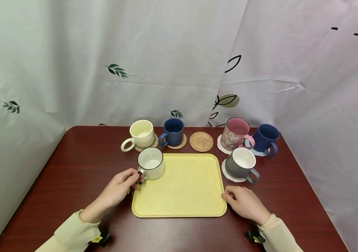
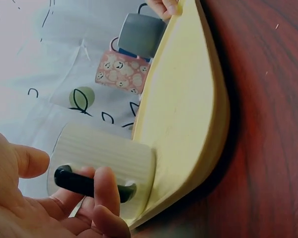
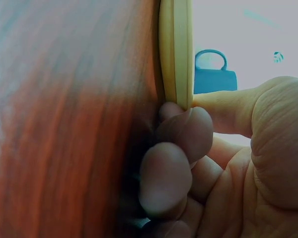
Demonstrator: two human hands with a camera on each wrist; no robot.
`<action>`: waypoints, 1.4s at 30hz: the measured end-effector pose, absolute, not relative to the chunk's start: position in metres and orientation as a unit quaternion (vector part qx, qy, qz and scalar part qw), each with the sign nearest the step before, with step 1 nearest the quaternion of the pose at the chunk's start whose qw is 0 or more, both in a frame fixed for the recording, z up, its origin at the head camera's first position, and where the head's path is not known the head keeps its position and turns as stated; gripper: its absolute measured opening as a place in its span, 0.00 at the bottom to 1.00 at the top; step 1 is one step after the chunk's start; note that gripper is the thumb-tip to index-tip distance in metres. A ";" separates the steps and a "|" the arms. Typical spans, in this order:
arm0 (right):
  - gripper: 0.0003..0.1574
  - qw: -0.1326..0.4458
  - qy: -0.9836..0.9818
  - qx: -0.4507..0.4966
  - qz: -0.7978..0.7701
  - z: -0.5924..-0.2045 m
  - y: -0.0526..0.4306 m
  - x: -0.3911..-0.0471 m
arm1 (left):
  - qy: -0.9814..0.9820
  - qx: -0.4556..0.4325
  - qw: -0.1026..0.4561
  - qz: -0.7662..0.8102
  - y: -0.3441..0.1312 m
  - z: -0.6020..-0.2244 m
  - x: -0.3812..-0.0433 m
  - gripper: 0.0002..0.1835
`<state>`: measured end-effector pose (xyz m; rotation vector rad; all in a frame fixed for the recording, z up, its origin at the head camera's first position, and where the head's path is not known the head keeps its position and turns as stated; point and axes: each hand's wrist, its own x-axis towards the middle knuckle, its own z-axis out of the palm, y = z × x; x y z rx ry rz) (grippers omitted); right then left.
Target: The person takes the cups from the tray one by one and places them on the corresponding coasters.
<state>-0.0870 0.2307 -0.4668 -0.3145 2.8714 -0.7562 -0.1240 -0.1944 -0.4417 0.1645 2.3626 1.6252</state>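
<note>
A yellow tray (image 1: 185, 190) lies on the dark red table. On its back left corner stands a white ribbed mug (image 1: 154, 170) with a dark rim. My left hand (image 1: 116, 189) holds this mug by its black handle (image 2: 77, 182); the fingers curl about the handle, while the thumb stands apart from it in the left wrist view. At the tray's right side, my right hand (image 1: 246, 203) grips the edge, thumb on the rim and curled fingers below. A grey mug (image 1: 237, 167) with a white inside sits close behind that hand.
Behind the tray stand a cream mug (image 1: 142, 134) and a blue mug (image 1: 173, 133) on woven coasters, beside a bare woven coaster (image 1: 201, 141). A pink patterned mug (image 1: 234, 134) and a dark blue mug (image 1: 264, 138) stand at the back right. A pale curtain (image 1: 166, 52) hangs behind.
</note>
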 end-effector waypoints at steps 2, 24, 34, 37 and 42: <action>0.25 0.077 0.959 -0.106 -0.252 -0.467 0.231 -0.087 | 0.812 0.052 0.145 0.563 -0.193 -0.443 -0.124 0.14; 0.25 0.083 0.959 -0.102 -0.253 -0.467 0.231 -0.088 | 0.747 -0.071 0.157 0.642 -0.170 -0.449 -0.120 0.19; 0.25 0.081 0.959 -0.101 -0.251 -0.466 0.231 -0.087 | 0.752 -0.090 0.141 0.638 -0.165 -0.448 -0.122 0.19; 0.25 0.080 0.959 -0.103 -0.250 -0.466 0.231 -0.087 | 0.752 -0.093 0.140 0.638 -0.165 -0.447 -0.122 0.19; 0.25 0.081 0.959 -0.103 -0.252 -0.466 0.231 -0.087 | 0.744 -0.087 0.136 0.649 -0.164 -0.444 -0.124 0.19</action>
